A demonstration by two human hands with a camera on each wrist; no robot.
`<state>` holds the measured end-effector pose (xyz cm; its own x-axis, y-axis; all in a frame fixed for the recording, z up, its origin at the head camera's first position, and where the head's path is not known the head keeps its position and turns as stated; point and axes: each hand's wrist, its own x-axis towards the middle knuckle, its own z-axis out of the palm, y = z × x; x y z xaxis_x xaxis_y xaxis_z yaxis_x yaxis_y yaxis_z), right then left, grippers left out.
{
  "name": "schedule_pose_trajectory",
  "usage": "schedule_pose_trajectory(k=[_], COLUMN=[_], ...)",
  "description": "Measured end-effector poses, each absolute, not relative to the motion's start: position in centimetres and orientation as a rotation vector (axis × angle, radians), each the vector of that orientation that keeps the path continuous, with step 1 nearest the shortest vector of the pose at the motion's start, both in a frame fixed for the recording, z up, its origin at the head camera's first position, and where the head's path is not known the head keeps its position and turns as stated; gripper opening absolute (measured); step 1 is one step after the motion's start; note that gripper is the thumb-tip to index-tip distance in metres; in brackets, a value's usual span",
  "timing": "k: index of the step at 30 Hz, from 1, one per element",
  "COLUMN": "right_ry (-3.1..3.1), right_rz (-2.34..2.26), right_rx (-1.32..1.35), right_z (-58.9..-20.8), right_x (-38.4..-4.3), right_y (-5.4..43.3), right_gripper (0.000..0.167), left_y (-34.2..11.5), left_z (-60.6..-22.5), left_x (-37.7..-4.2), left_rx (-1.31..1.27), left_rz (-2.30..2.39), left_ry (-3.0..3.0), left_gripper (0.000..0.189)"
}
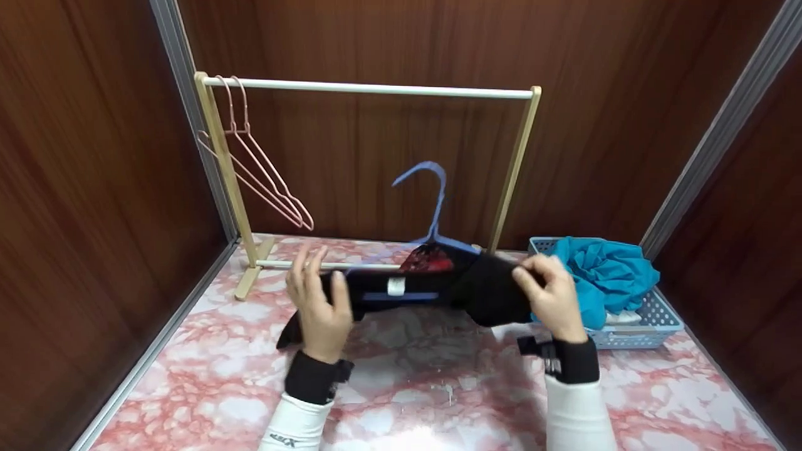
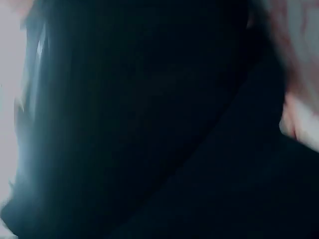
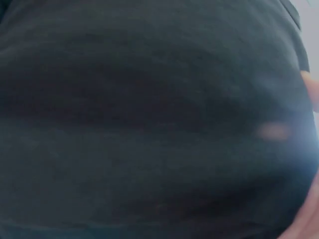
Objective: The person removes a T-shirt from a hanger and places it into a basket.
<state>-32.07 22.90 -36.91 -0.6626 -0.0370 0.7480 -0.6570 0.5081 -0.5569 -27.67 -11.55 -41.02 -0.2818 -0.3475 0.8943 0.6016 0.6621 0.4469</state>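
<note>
A black shirt (image 1: pixel 495 291) with a white neck label and a patch of red print hangs on a blue hanger (image 1: pixel 440 200), whose hook points up and to the left. At the shirt's right shoulder my right hand (image 1: pixel 554 297) pinches the cloth between thumb and fingers. My left hand (image 1: pixel 322 313) is at the opposite shoulder, fingers raised and fairly straight, thumb apart, with black cloth showing between them. Dark fabric (image 2: pixel 139 114) fills most of the left wrist view. In the right wrist view the shirt cloth (image 3: pixel 149 99) covers nearly everything, with bits of fingers at the right edge.
Behind the shirt stands a clothes rack with a white rail (image 1: pixel 376 88) and wooden legs. Two pink hangers (image 1: pixel 269 178) hang at its left end. A blue basket (image 1: pixel 633 338) holding teal cloth (image 1: pixel 604 275) sits at right on the marbled tabletop (image 1: pixel 207 376). Brown panels surround the table.
</note>
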Motion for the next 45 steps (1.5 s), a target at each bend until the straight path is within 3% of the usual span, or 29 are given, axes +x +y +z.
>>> schedule_pose_trajectory(k=[2,6,9,14,20,27,31,38,45], right_ry=[-2.122,-2.308,-2.484,-2.717,-2.780,-2.487,-2.351,-2.312,-2.518], right_rz=[1.178,1.234,1.242,1.172,1.062,1.230,1.292,1.439,1.310], right_rx=[0.578,0.560,0.581,0.650,0.646,0.529,0.641,0.699,0.819], right_z=[-37.1,-37.1,-37.2,-38.3,-39.3,-40.0,-40.4,-41.7,-41.7], right_x=[-31.1,-30.1,-30.3,-31.5,-32.1,-31.9,-31.6,-31.6,-31.9], right_y=[22.8,22.8,23.1,23.7,23.1,19.2,16.4,13.9,14.8], right_gripper=[0.013,0.016,0.022,0.025,0.014,0.033,0.031,0.011,0.025], left_y=[-12.7,-14.8,-15.6,-15.7,-15.3,-13.9,-12.8,-11.8,-11.7], left_z=[-40.9,-41.3,-41.7,-42.6,-44.1,-45.0,-45.5,-46.2,-46.5], left_x=[-27.8,-27.9,-28.0,-28.5,-29.3,-30.0,-30.6,-30.9,-31.0], left_rx=[-0.166,-0.117,-0.098,-0.052,-0.003,-0.080,-0.167,-0.240,-0.209], left_rz=[-0.852,-0.753,-0.767,-0.810,-0.803,-0.708,-0.631,-0.597,-0.676], left_ry=[-1.656,-1.807,-1.922,-2.060,-2.098,-2.036,-1.994,-1.963,-2.021], left_gripper=[0.012,0.049,0.057,0.058,0.052,0.032,0.039,0.056,0.047])
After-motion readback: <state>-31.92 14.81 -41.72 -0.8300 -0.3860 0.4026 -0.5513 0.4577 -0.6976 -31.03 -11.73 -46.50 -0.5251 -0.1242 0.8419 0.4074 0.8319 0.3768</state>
